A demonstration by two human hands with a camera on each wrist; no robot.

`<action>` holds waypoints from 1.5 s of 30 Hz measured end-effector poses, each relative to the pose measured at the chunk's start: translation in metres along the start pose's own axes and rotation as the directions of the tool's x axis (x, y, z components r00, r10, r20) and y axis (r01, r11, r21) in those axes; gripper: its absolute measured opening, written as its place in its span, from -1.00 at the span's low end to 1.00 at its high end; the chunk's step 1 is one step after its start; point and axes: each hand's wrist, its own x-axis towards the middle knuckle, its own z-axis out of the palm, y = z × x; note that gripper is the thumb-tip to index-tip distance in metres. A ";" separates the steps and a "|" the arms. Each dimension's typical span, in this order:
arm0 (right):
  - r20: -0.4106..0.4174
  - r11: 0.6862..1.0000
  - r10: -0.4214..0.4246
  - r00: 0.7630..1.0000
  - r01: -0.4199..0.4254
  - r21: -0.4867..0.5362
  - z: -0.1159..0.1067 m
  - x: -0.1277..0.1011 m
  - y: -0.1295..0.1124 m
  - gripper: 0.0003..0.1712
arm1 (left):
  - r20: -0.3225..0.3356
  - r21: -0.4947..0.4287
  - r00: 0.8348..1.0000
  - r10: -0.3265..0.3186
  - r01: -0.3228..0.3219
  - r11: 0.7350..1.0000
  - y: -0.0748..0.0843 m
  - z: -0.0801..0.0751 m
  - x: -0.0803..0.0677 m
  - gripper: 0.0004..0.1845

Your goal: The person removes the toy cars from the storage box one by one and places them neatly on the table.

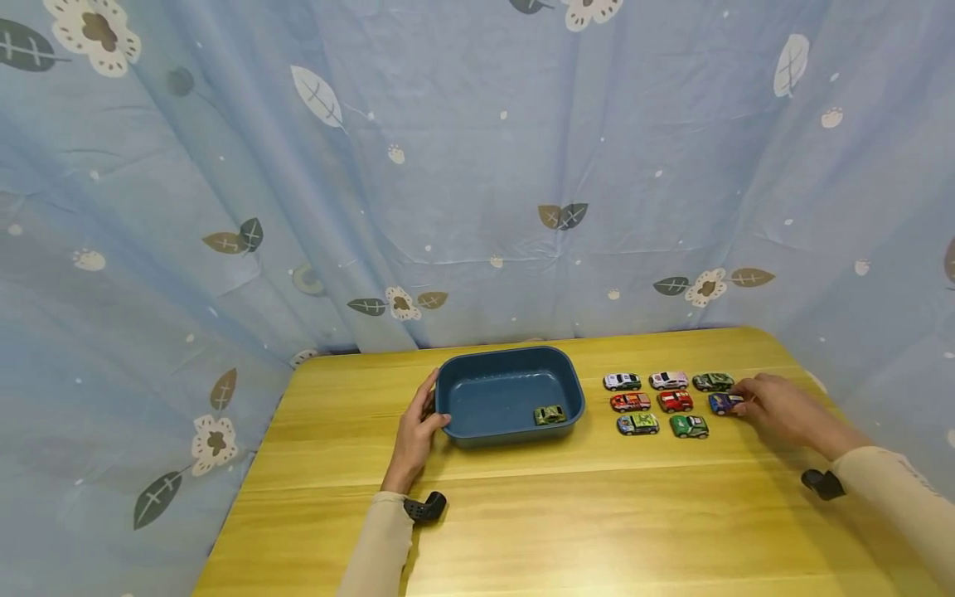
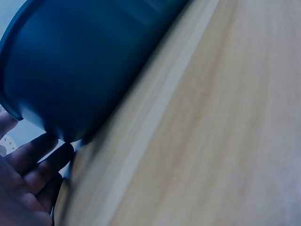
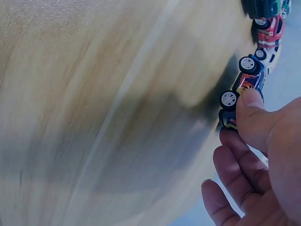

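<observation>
At the left end of the blue plastic basin [image 1: 492, 441], my left hand [image 1: 414, 433] holds the rim, thumb over the edge. In the left wrist view its fingers [image 2: 40, 157] touch the basin's outer wall [image 2: 70, 70]. A camouflage toy car [image 1: 550, 414] lies in the basin's front right corner. Over on the right, my right hand [image 1: 783, 408] pinches a dark blue toy car [image 1: 722, 404] between thumb and forefinger. The right wrist view shows this car's wheels and side, with the thumb [image 3: 254, 106] against it and the other fingers loosely bent.
Several other toy cars stand in rows right of the basin, among them a red car [image 1: 676, 401], a green car [image 1: 690, 426] and a green camouflage car [image 1: 713, 381]. The wooden table [image 1: 522, 531] ends at a blue patterned curtain [image 1: 462, 166] behind.
</observation>
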 end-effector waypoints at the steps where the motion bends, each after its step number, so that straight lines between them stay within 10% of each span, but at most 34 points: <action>1: -0.003 1.000 -0.001 1.000 0.001 -0.003 0.001 0.000 0.000 -0.74 | -0.001 0.004 1.000 0.000 0.000 1.000 -0.001 0.000 0.000 -0.13; 45: -0.032 0.992 0.083 0.996 -0.080 0.101 0.001 0.006 -0.003 -0.58 | -0.006 0.006 1.000 -0.016 0.016 1.000 0.001 0.000 0.000 -0.13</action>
